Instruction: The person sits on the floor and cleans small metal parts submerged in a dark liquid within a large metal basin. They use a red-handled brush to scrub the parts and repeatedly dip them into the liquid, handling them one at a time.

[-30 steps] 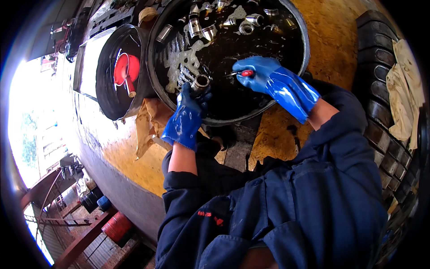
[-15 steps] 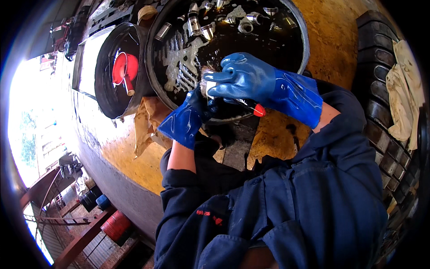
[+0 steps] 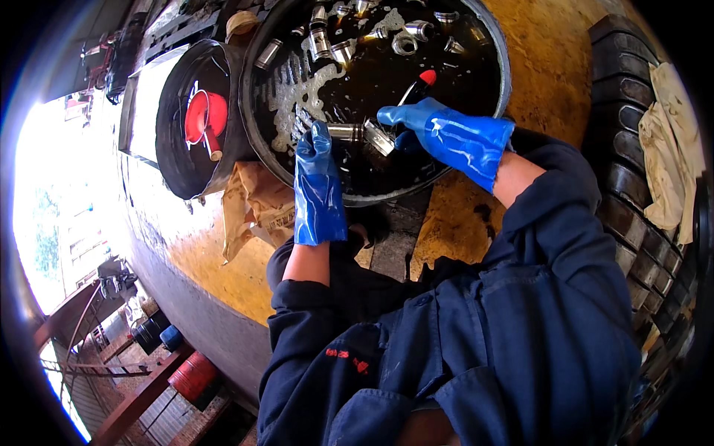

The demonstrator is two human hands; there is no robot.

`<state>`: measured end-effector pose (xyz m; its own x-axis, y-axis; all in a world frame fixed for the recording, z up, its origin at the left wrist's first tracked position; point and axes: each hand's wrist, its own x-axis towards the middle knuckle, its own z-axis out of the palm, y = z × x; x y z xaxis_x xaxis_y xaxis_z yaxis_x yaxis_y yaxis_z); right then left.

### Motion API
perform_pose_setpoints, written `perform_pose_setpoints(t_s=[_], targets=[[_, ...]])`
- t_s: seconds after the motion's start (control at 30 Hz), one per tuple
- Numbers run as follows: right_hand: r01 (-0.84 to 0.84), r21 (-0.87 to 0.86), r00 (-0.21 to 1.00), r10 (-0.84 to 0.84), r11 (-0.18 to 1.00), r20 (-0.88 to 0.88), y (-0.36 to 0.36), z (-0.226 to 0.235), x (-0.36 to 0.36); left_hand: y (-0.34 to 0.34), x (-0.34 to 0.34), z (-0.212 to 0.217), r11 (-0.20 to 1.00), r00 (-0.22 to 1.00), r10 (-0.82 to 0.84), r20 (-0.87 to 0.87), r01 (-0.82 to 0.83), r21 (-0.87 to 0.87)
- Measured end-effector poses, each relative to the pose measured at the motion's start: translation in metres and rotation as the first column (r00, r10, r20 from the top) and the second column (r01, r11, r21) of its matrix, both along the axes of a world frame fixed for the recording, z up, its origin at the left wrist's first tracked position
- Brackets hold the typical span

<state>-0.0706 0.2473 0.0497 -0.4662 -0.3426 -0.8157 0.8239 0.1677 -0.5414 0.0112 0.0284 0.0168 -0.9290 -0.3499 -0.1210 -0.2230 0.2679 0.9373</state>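
My left hand [image 3: 318,186], in a long blue rubber glove, grips a shiny metal cylindrical part [image 3: 346,133] low over the dark liquid in a big round tub [image 3: 508,82]. Closed on a paintbrush is my right hand [image 3: 454,137], gloved the same way. The brush [image 3: 380,138] has a silver metal band and a black handle with a red tip pointing up and away. Its band end is beside the right end of the metal part; whether the bristles touch it I cannot tell. Several similar metal parts [image 3: 320,44] lie in the liquid toward the far side.
Left of the tub stands a smaller black tub [image 3: 169,141] with a red funnel-like scoop [image 3: 207,119] in it. Brown paper or cardboard [image 3: 249,197] lies beside both. To the right is a large tyre [image 3: 625,97] with a beige cloth [image 3: 673,149] draped over it.
Both hands have moved apart. The brush has turned, its red tip swinging from near me to the far side. The metal part now shows between the hands.
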Motion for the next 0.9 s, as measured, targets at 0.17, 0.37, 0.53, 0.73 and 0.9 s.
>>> perform_pose_setpoints(t_s=[0.17,0.37,0.53,0.73,0.9], targets=[[-0.237,0.106,0.891,0.26,0.966,-0.372,0.027,-0.048,-0.007,-0.009,-0.001,-0.015,0.952,0.998,0.063,0.015,-0.065,0.301],[-0.101,0.168,0.899,0.162,0.981,-0.407,0.026,-0.074,-0.022,-0.059,-0.007,-0.076,0.944,0.993,0.058,0.098,-0.087,0.318],[0.131,-0.229,0.97,-0.172,0.965,-0.172,0.0,-0.046,-0.01,-0.078,-0.002,-0.101,0.876,0.971,0.151,0.187,-0.219,0.43],[-0.308,0.485,0.688,0.544,0.819,-0.481,0.014,-0.019,-0.016,-0.018,-0.015,-0.037,0.914,0.972,0.02,0.232,-0.112,0.39],[-0.321,0.478,0.712,0.542,0.817,-0.447,0.03,-0.001,-0.021,0.016,-0.025,-0.008,0.627,0.791,-0.313,0.526,0.588,-0.512]])
